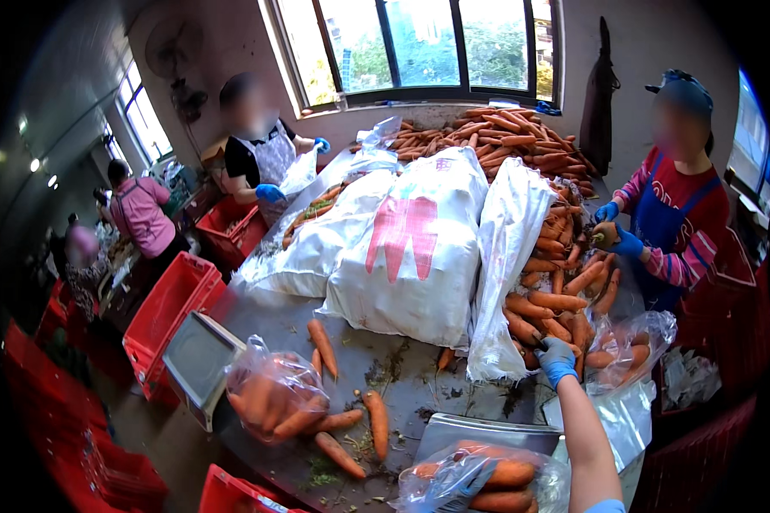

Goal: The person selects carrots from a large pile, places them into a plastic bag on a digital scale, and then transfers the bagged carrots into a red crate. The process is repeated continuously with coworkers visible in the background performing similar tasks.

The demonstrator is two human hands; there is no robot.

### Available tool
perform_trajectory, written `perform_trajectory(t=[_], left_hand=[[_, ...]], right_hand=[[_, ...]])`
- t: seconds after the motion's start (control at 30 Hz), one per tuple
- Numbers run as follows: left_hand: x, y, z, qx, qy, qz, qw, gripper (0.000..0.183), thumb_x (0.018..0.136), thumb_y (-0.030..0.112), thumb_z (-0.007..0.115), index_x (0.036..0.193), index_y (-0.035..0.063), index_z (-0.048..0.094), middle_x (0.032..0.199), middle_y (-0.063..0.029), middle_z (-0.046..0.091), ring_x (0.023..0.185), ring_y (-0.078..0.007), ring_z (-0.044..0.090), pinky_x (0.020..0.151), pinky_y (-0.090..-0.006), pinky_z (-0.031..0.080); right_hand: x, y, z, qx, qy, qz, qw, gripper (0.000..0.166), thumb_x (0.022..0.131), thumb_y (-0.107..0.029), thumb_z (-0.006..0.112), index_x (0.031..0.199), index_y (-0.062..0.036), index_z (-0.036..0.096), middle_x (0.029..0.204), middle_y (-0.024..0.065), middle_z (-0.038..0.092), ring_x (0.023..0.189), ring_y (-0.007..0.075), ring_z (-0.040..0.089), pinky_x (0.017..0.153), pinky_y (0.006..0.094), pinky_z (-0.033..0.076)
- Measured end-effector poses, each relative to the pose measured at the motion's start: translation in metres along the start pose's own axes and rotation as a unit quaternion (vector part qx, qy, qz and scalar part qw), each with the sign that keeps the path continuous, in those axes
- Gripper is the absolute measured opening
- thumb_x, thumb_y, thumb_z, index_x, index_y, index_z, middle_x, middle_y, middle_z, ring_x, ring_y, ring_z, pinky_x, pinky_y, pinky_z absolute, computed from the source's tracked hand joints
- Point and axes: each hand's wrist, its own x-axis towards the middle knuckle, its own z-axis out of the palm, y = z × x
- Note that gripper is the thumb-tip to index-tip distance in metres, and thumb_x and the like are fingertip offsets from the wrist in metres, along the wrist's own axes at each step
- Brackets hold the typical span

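Note:
My right hand (557, 360), in a blue-grey glove, reaches forward to the near edge of a carrot pile (555, 301). Its fingers touch carrots there, but whether they close around one cannot be told. At the bottom, my left hand (470, 486) is gloved and partly veiled by the film of a clear plastic bag (417, 490), which it grips. Inside that bag lie several large carrots (510, 474). Behind the bag shows the metal plate of a scale (481, 433). Flat clear plastic bags (635, 410) lie right of my forearm.
White woven sacks (417, 243) cover the table's middle. Loose carrots (378, 423) and another filled bag (273, 391) lie left, beside a second scale (199, 359). A worker (674, 192) at right holds a vegetable; another worker (260, 147) stands across. Red crates (173, 314) flank the table.

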Motion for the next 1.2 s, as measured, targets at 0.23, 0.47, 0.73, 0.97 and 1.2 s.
perform_trajectory(t=[0.23,0.47,0.73,0.97,1.2], left_hand=[[0.015,-0.003,0.005,-0.045,-0.019,0.005,0.999,0.064,0.072,0.034,0.068,0.123,0.0067,0.041,0.114,-0.0104,0.049,0.103,-0.0274,0.049,0.088,-0.0364,0.039],[0.018,-0.011,0.002,-0.079,-0.025,0.005,0.997,0.061,0.073,0.032,0.067,0.122,0.0068,0.042,0.115,-0.0105,0.05,0.102,-0.0278,0.049,0.088,-0.0369,0.04],[0.025,-0.012,-0.003,-0.134,-0.008,0.019,0.991,0.057,0.074,0.03,0.067,0.121,0.0069,0.043,0.115,-0.0107,0.051,0.101,-0.0282,0.05,0.087,-0.0373,0.041],[0.012,-0.011,-0.009,-0.143,0.018,0.0,0.99,0.054,0.075,0.029,0.066,0.12,0.007,0.045,0.115,-0.0108,0.052,0.1,-0.0285,0.051,0.087,-0.0378,0.042],[0.008,-0.003,0.003,-0.169,-0.012,0.017,0.985,0.051,0.076,0.027,0.066,0.119,0.007,0.046,0.115,-0.0109,0.053,0.099,-0.0289,0.052,0.086,-0.0382,0.043]], right_hand=[[-0.008,-0.01,-0.009,-0.095,-0.037,-0.006,0.995,0.039,0.062,-0.029,0.074,0.093,-0.0078,0.062,0.098,0.0175,0.06,0.09,0.035,0.058,0.079,0.0389,0.048],[-0.014,-0.02,0.003,-0.08,-0.091,0.09,0.989,0.042,0.072,-0.028,0.064,0.105,-0.0063,0.05,0.105,0.0227,0.058,0.099,0.0363,0.057,0.08,0.0433,0.047],[-0.002,0.083,0.043,0.012,-0.043,0.055,0.997,0.066,0.053,-0.033,0.08,0.107,-0.0046,0.055,0.104,0.0107,0.061,0.091,0.0242,0.059,0.078,0.0337,0.048],[-0.022,0.014,0.004,0.482,-0.103,0.133,0.86,0.058,0.065,0.0,0.071,0.118,-0.0015,0.046,0.102,0.0124,0.059,0.084,0.0274,0.059,0.073,0.0364,0.052],[-0.019,0.092,0.006,0.433,0.138,0.048,0.89,0.066,0.058,-0.008,0.081,0.115,0.0018,0.048,0.108,0.0112,0.057,0.091,0.0229,0.057,0.081,0.0317,0.049]])
